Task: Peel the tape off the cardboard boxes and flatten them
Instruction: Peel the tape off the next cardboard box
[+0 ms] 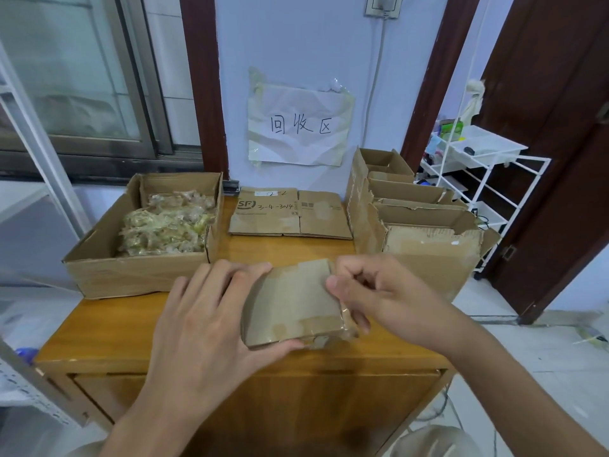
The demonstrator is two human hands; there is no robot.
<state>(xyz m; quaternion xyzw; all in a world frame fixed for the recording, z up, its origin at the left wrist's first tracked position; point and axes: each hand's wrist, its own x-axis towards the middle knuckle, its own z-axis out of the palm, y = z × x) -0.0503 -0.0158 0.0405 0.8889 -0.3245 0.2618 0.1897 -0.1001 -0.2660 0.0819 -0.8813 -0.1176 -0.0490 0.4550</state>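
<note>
Cardboard fills most of this wooden surface [108, 328], and the piece being worked on is a small cardboard box [291, 301] held above its near middle, between both hands. The left hand [201, 321] cups the box's left side, fingers curled over the far top edge and thumb hooked under the near bottom edge, so its grip is wrapped round the box. The right hand [372, 291] sits at the box's right edge with fingers bent and thumb tip pressed onto the top face; its grip pinches there, though whether it pinches clear tape [333, 339] or the cardboard edge itself I cannot tell. Crinkled clear tape shows along the box's right side and near corner, partly lifted.

On the far left of the surface stands an open carton [131, 275] heaped with wads of peeled tape [168, 222]. At the far middle, against the wall, lies a flattened SF box [290, 214] with handwritten numbers on it. On the right stands a torn large carton [428, 255] with several smaller open boxes [405, 189] standing inside it.

A crumpled paper sign [298, 125] with handwritten characters is taped to the wall above. A white wire rack [478, 166] stands further right, beside a dark door.
</note>
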